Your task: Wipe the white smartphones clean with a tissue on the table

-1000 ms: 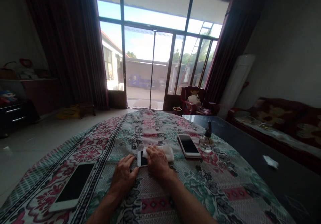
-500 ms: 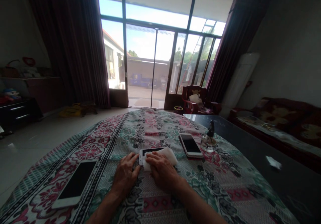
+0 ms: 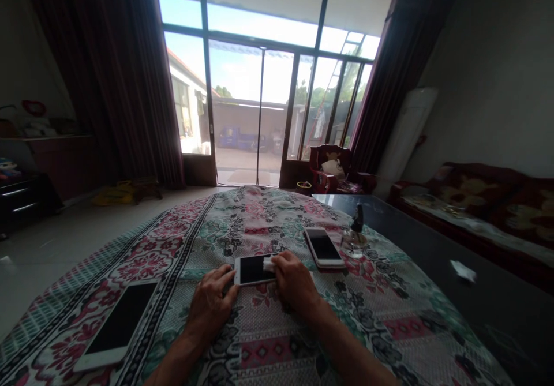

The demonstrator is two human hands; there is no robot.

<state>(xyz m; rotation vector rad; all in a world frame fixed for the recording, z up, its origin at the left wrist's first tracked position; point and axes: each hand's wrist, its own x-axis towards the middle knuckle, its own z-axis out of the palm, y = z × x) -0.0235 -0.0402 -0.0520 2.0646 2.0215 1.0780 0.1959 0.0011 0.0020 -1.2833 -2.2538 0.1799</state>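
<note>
From the head camera we count three phones on the worktop, all flat slabs with white bezels and dark glossy screens. The middle phone [image 3: 252,270] lies crosswise right in front of us, between both hands. The left hand [image 3: 212,304] is loose, fingertips just pinning the phone's left end, not wrapped around it. The right hand [image 3: 296,283] is curled over a bunched white wipe [image 3: 269,265], pressing it on the screen's right end.

The second phone [image 3: 323,247] sits just beyond the right hand, and the third phone [image 3: 115,325] lies well off to the left, near the edge.

Everything sits on one floral cloth [image 3: 268,218], woven-looking, in pink, green and black. There's one small clear glass bottle with a dark top [image 3: 355,237] just right of the second phone. The bare dark worktop [image 3: 424,259] is shiny, with one white scrap [image 3: 461,270] on it. Nothing blocks the middle phone except our right hand and the wipe.
</note>
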